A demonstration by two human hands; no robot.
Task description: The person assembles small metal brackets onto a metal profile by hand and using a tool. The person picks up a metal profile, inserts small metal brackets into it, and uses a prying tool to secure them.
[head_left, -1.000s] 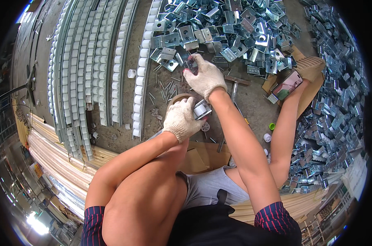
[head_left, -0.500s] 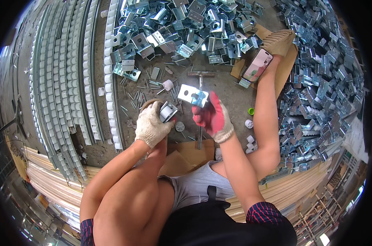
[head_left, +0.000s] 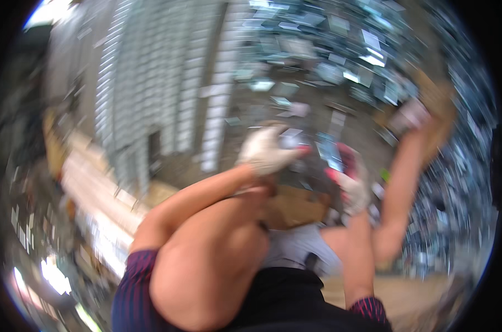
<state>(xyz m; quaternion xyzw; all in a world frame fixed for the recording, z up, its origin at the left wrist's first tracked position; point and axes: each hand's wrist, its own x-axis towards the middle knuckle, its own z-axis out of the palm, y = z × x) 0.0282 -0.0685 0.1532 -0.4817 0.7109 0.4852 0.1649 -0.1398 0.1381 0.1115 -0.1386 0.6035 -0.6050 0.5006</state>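
Observation:
The whole view is smeared by motion. My left hand (head_left: 264, 150), in a pale knit glove with pink-red fingertips, is closed round a metal bracket with a white roller (head_left: 291, 138); the roller shows more clearly half a second earlier. To its right, my right hand (head_left: 357, 182), gloved in the same way, grips a shiny bent metal bracket (head_left: 330, 151) between thumb and fingers. The two pieces are apart. Behind the right hand's bracket stands a metal T-shaped bar (head_left: 338, 119), partly hidden.
Long rails with rows of white rollers (head_left: 215, 119) lie at the left. A heap of metal brackets (head_left: 300, 47) fills the far side, and more brackets (head_left: 455, 182) lie along the right. A phone (head_left: 409, 116) rests by my right foot. Cardboard (head_left: 295, 207) lies between my legs.
My head has swung, so the scene sits farther right in view and is blurred. The right hand's bracket has tilted from flat to upright. Both hands keep hold of their pieces.

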